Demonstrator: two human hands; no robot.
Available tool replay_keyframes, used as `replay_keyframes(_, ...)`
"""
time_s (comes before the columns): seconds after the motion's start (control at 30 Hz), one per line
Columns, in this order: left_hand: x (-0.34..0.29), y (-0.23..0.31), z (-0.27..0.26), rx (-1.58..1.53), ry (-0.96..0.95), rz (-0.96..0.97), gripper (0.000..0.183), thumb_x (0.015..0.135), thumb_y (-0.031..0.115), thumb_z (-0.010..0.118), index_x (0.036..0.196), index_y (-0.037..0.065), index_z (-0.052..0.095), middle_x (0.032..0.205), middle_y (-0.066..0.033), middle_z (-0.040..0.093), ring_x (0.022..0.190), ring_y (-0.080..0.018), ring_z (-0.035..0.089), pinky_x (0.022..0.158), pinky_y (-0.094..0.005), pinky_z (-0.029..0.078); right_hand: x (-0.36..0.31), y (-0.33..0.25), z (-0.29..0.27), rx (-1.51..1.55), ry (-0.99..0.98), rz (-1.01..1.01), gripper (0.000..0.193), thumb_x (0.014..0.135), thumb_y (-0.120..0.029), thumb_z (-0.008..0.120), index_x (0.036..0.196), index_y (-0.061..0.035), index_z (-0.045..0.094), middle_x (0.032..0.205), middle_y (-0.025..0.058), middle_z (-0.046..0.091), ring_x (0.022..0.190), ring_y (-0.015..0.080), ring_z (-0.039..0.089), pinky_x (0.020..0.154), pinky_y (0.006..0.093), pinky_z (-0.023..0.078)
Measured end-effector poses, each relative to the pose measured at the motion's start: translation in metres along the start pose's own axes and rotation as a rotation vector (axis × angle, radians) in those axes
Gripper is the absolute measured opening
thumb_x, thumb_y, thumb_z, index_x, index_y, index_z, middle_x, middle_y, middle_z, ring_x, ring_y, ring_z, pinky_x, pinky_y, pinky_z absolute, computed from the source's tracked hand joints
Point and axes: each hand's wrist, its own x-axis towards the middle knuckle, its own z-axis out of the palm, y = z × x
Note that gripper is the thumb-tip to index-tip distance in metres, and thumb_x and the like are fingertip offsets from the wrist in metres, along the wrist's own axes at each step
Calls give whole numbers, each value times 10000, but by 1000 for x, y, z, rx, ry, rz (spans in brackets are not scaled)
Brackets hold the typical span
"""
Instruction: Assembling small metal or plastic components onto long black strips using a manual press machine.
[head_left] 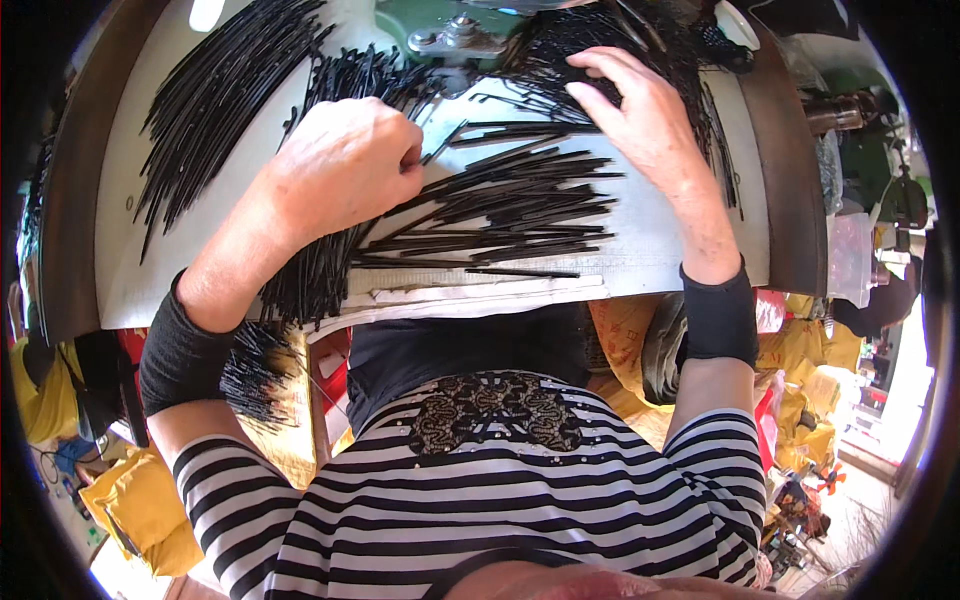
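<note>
My left hand (345, 160) is curled into a fist over the left middle of the white tabletop (125, 270). A short dark strip (446, 142) reaches up and right from beside its thumb side; whether the fingers grip it is hidden. My right hand (640, 120) hovers at the right with thumb and fingers apart, near a tangled heap of thin black strips (570, 60). Between and below the hands lies a loose pile of straight black strips (520, 200). More black strips (310, 280) hang over the front edge under my left wrist.
A green machine (395, 20) with a metal fitting (458, 38) stands at the far middle. A large fan of black strips (220, 100) covers the far left. White folded cloth (490, 296) lines the front edge. Yellow bags (145, 510) lie below the table.
</note>
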Motion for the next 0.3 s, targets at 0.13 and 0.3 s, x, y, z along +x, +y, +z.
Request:
replay_keyframes(0.13, 2, -2, 0, -54, -9, -26, 176, 694, 191, 617, 743, 29, 666, 666, -126, 634, 638, -283, 631, 632, -338, 498, 0, -7, 1, -1, -23, 7, 277, 865, -255, 557, 1044, -49, 608, 1028, 90, 626, 904, 293, 611, 804, 362, 481)
replay_keyframes(0.3, 5, 0, 2, -55, -29, -42, 184, 686, 197, 621, 745, 29, 666, 659, -129, 633, 650, -279, 638, 638, -342, 500, -2, -6, -3, -62, -78, 75, 264, 860, -241, 566, 1034, -48, 612, 1001, 99, 630, 885, 290, 616, 796, 361, 483)
